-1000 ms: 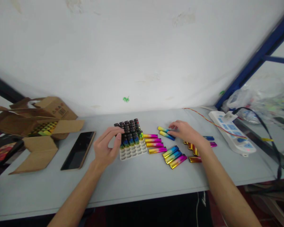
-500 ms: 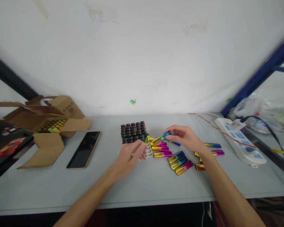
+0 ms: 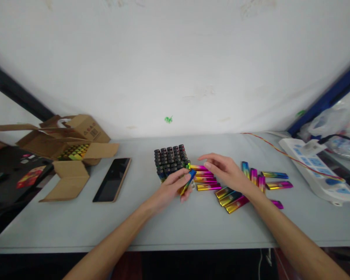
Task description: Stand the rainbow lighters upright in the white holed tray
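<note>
My left hand (image 3: 176, 184) is closed around a slim, shiny blue-and-gold stick (image 3: 189, 179), held at a slant; its kind does not show clearly. Just behind that hand, a block of similar sticks (image 3: 169, 159) stands upright in tight rows, black ends up. Part of a white tray (image 3: 193, 186) shows beside my left fingers. My right hand (image 3: 226, 171) is open, fingers apart with nothing held, above the pink-and-gold sticks (image 3: 207, 187) lying in a row. More sticks (image 3: 235, 202) lie partly under my right wrist, and others (image 3: 275, 175) are scattered to its right.
On the left, an open cardboard box (image 3: 76, 136) holds several yellow pieces, with a phone (image 3: 112, 179) lying beside it. At the right stands a white power strip (image 3: 317, 171) with a red-yellow wire (image 3: 282, 151). Plastic bags (image 3: 332, 122) lie beyond the blue post.
The blue-and-gold stick has passed from my right hand to my left. My right hand has opened, and the view has shifted slightly.
</note>
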The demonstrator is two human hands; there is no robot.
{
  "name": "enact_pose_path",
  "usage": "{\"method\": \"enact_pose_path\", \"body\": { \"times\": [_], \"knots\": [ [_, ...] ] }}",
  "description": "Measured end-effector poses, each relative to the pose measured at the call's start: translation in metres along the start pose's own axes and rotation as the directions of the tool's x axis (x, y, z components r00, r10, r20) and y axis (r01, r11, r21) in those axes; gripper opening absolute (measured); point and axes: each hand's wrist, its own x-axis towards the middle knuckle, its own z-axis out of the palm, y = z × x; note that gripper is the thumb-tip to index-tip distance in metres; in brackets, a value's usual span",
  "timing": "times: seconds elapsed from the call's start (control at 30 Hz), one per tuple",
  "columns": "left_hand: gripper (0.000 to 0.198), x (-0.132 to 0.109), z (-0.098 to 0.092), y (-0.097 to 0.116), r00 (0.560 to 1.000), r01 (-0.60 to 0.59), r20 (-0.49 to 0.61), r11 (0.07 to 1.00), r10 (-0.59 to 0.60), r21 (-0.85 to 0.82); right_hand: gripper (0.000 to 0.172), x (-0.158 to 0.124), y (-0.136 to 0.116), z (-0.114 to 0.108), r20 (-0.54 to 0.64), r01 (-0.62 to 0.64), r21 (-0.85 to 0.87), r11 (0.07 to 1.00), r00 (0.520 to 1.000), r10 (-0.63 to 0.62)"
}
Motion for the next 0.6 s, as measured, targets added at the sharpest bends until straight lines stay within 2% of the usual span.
{"method": "enact_pose_path", "body": {
  "times": [0.1,0.17,0.37,0.47,0.6],
  "knots": [
    [0.038,-0.002,0.003,0.000,0.999,-0.024,0.039,1.000,0.024,-0.006,0.039,-0.001,-0.001,-0.005,-0.110,-0.019,-0.156,0.988,0.994,0.001],
    [0.039,-0.002,0.005,0.000,0.999,-0.002,0.032,0.999,0.003,-0.042,0.038,-0.001,0.000,-0.006,-0.128,0.000,-0.249,0.969,0.991,-0.032],
    [0.059,-0.002,0.001,0.006,0.996,0.082,-0.031,0.996,-0.082,-0.028,0.033,-0.001,0.009,-0.004,-0.023,0.138,-0.454,0.880,0.986,-0.167],
    [0.066,-0.003,-0.004,0.008,0.991,0.130,0.001,0.988,-0.130,-0.085,0.033,-0.001,0.011,-0.004,-0.008,0.153,-0.466,0.871,0.984,-0.177],
    [0.063,-0.004,-0.007,0.007,0.990,0.133,0.063,0.981,-0.125,-0.138,0.032,-0.002,0.008,-0.005,0.005,0.161,-0.476,0.865,0.984,-0.181]
  ]
}}
